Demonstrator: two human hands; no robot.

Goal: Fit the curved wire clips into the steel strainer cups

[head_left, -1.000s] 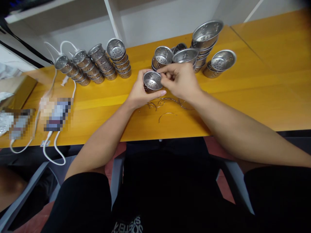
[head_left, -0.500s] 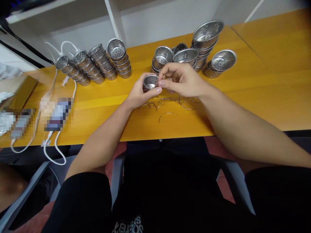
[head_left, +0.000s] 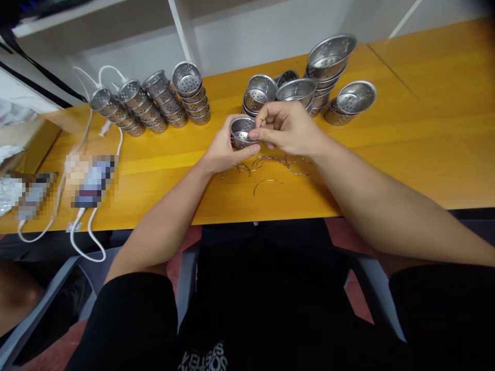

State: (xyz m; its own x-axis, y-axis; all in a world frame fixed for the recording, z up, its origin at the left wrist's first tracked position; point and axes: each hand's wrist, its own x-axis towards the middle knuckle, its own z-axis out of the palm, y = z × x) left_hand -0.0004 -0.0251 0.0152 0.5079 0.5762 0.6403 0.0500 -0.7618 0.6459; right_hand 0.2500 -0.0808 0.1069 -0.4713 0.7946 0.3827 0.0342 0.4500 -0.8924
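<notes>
My left hand [head_left: 226, 147] is wrapped round a small perforated metal strainer cup [head_left: 240, 130], its opening facing up and toward me. At the cup's right rim, my right hand [head_left: 284, 129] is closed in a pinch, thumb and fingertip together. What lies between those fingertips is too small to make out. Just below the hands, several thin bent metal wires [head_left: 268, 180] are scattered on the table. Behind my right hand stand more perforated cups [head_left: 261, 88], partly hidden by it.
Stacks of perforated cups [head_left: 186, 80] stand at the back left, and a taller stack [head_left: 331, 54] at the back right. A tilted cup pair [head_left: 356, 98] sits farther right. A phone [head_left: 95, 183] with white cables lies on the left of the wooden table [head_left: 417, 149].
The cup in my left hand has shifted slightly right and tilted a little. My right fingertips have moved slightly inward over its rim.
</notes>
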